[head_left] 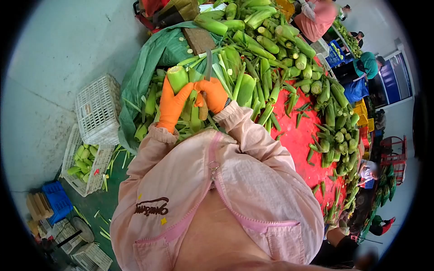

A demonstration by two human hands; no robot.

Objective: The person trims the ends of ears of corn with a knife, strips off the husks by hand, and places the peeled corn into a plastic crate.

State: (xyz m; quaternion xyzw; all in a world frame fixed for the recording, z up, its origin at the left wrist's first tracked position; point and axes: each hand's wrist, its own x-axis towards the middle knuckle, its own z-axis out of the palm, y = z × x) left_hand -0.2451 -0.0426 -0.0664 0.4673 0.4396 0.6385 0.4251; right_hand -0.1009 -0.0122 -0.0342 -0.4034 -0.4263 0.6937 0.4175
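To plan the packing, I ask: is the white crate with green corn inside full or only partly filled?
Partly filled: the green corn leaves bare inner wall showing in the white crate.

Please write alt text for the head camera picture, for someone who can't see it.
Seen from above, an orange-gloved left hand holds an ear of corn in green husk, and the gloved right hand grips a knife, its blade pointing away from the wearer. Corn heaps border a red surface; white baskets stand to the left.

Pale, stained wall (pixel 54 67); green floor (pixel 97 207); blue-paned window (pixel 396 81), apparently.
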